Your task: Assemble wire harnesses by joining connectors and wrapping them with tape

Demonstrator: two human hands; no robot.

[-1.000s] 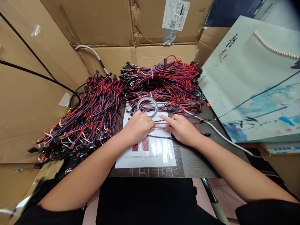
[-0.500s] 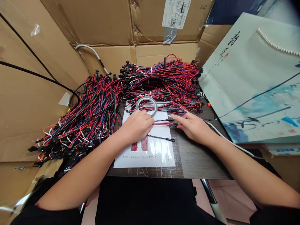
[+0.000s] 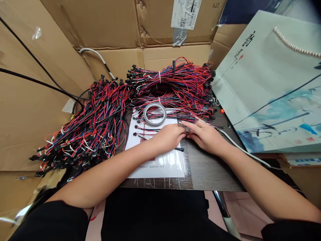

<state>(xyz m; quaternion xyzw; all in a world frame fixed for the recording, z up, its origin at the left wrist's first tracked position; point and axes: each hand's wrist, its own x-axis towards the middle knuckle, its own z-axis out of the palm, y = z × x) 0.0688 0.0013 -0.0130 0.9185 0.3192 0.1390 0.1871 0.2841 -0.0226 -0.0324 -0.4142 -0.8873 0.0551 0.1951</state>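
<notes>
Head view: two bare forearms reach over a dark table [image 3: 213,170] walled in by cardboard.
Left hand [image 3: 168,136]: palm down on the sheet, fingers curled, fingertips pressed onto the wires at the sheet's upper right edge.
Right hand [image 3: 207,135]: palm down over bare table, thumb and forefinger pinched on the same wires, its tips touching those of the left hand.
Wires [image 3: 150,129]: thin red and black strands lying across the sheet, from two black connectors at left to the meeting fingertips at right. Their right ends are hidden by fingers.
Grey scrap [image 3: 180,124]: just above the left fingertips; what it is cannot be told.
Sheet [image 3: 163,160]: white, printed, flat on the table under clear film, partly under the left hand.
Black lead [image 3: 179,149]: pokes out from under the left hand at the sheet's right edge.
Tape roll [image 3: 154,113]: lies flat at the sheet's top, near the left hand but apart from it.
Heap [image 3: 92,130]: loose red, black and blue harnesses, left of the sheet.
Bundle [image 3: 175,83]: tied harnesses, behind the tape roll.
White cable [image 3: 240,147]: runs from beside the right hand toward the table's right edge.
Bag [image 3: 271,87]: pale printed paper, leaning at right.
</notes>
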